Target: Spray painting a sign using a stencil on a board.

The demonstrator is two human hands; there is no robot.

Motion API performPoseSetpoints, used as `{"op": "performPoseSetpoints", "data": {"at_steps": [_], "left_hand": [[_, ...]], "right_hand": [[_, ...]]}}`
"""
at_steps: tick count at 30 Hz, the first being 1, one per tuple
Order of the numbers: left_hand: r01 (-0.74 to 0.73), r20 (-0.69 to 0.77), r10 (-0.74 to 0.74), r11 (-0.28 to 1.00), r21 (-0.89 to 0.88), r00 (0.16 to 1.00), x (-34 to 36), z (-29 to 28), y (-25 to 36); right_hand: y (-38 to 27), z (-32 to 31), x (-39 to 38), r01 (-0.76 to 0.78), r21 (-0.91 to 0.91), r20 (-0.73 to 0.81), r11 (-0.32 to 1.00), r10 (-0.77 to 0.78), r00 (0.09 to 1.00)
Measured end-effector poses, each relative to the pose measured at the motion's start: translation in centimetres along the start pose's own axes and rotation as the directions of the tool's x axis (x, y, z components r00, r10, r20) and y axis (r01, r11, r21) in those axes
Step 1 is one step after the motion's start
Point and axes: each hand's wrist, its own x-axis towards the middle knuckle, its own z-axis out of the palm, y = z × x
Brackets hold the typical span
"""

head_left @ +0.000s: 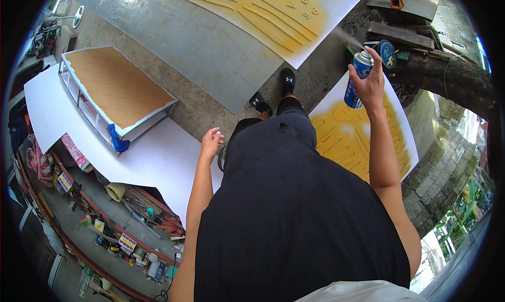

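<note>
Blue spray can [362,70] fills my closely curled right hand [373,82], long axis running forward through the grip, nozzle end foremost.

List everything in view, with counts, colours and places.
Spray can: 1, blue, upper right
Painted sheets: 2, white and yellow, top and right of centre
Framed board: 1, brown, left
Cloth: 1, blue, on the framed board's near corner
Plain sheet: at least 1, white, under the framed board
Flat panel: 1, grey, upper centre
Shelving: count unclear, grey and reddish-brown, lower left
Small goods: many, mixed colours, on the shelving
Log: 1, dark brown, right
Plants: several, green, lower right
Shoes: 2, black, upper centre
Left hand: 1, bare, beside the body
Right hand: 1, bare, around the spray can
</note>
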Motion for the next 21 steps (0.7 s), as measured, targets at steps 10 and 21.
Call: {"op": "performPoseSetpoints", "data": {"at_steps": [10,21], "left_hand": [[-0.002,-0.004,0.002,1.000,-0.025,1.000,0.0,1.0,1.0],[0.039,0.001,-0.039,0.998,-0.055,0.999,-1.0,1.8,-0.1]], "right_hand": [[0.1,-0.4,4.4,-0.005,0.085,-0.012,0.996,0.006,1.000],[-1.2,2.6,2.8,-0.065,0.133,0.143,0.989,0.046,0.989]]}}
